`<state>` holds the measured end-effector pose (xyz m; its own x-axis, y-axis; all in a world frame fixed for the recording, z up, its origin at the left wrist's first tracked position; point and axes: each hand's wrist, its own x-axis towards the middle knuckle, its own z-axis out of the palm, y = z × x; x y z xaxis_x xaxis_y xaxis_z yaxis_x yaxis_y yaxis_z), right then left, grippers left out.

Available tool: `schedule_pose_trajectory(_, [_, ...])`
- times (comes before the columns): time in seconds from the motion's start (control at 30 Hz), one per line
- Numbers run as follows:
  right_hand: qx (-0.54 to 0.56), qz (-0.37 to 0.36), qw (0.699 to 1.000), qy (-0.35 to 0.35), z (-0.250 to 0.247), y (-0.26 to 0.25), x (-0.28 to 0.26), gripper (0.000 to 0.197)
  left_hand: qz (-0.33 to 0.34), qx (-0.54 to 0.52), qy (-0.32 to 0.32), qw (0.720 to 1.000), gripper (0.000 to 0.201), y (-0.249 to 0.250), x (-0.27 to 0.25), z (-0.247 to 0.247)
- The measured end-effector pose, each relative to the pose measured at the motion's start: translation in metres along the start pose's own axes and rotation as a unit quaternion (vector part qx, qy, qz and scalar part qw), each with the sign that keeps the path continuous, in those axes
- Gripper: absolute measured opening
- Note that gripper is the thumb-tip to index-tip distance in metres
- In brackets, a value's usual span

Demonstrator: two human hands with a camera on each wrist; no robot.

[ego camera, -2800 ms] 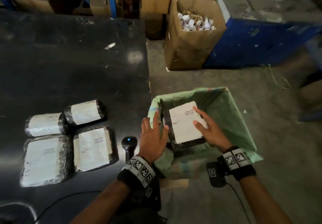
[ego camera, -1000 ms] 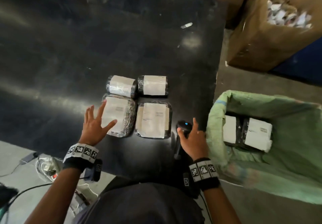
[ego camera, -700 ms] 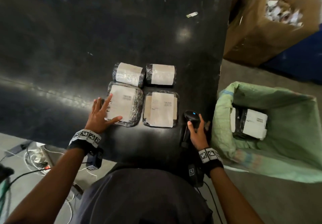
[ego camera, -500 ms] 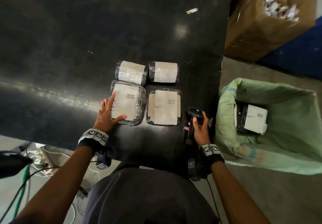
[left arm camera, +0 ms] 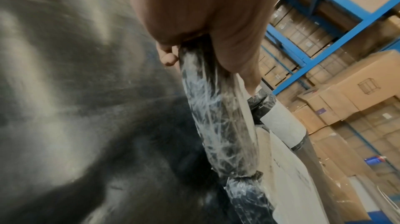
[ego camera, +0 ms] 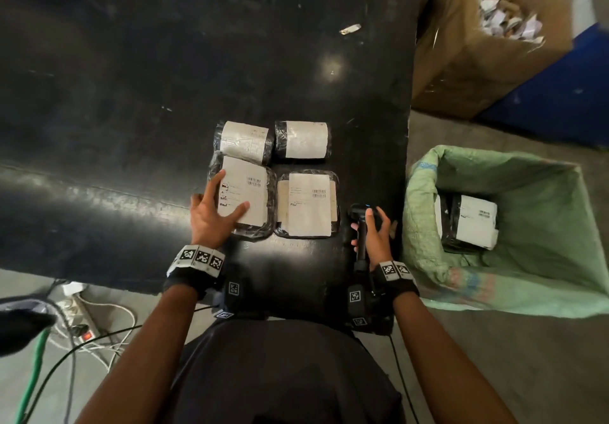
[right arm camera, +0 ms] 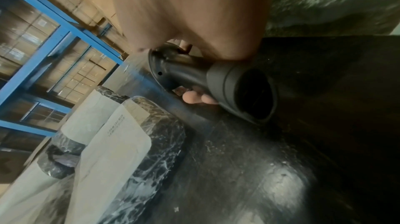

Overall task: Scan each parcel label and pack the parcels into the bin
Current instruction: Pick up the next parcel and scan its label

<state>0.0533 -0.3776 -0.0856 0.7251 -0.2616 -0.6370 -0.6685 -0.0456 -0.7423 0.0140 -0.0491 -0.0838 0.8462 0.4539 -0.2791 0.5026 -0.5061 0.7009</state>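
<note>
Four black-wrapped parcels with white labels lie on the black table [ego camera: 131, 94]. My left hand [ego camera: 214, 216] grips the near-left flat parcel [ego camera: 250, 192] at its left edge. In the left wrist view the fingers [left arm camera: 166, 56] curl under the parcel [left arm camera: 216, 125] and the thumb lies on top. Beside it is a second flat parcel [ego camera: 308, 206], with two rolled parcels [ego camera: 244, 141] [ego camera: 304, 140] behind. My right hand [ego camera: 375, 235] holds the black scanner [ego camera: 359, 216] [right arm camera: 216, 77] by its handle, close above the table. The green-lined bin [ego camera: 425, 192] holds packed parcels [ego camera: 474, 222].
The bin stands on the floor just past the table's right edge. A cardboard box [ego camera: 461, 61] of paper scraps and a blue panel [ego camera: 560, 94] are behind it. Cables and a power strip [ego camera: 79, 318] lie on the floor at the lower left.
My left hand has slid forward onto the near-left parcel and taken hold of its edge. My right hand has closed round the scanner handle.
</note>
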Motion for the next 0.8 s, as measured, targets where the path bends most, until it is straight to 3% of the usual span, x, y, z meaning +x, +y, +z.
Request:
schedule_pose_trajectory(0.17, [-0.056, -0.037, 0.998, 0.009, -0.003, -0.003, -0.001, 0.047, -0.014, -0.022, 0.016, 1.0, 0.071, -0.001, -0.002, 0.004])
schedule_pose_trajectory(0.4, [-0.077, -0.105, 0.989, -0.069, -0.008, -0.051, -0.039, 0.042, 0.002, -0.036, 0.083, 0.996, 0.068, 0.015, -0.005, -0.006])
schedule_pose_trajectory(0.6, [0.039, -0.13, 0.976, -0.17, 0.001, -0.112, -0.092, 0.045, 0.103, -0.073, 0.164, 0.978, 0.066, 0.072, -0.021, -0.007])
schedule_pose_trajectory(0.8, [0.085, -0.16, 0.964, -0.194, 0.009, -0.149, -0.125, 0.049, 0.186, -0.134, 0.18, 0.956, 0.063, 0.111, -0.03, 0.008])
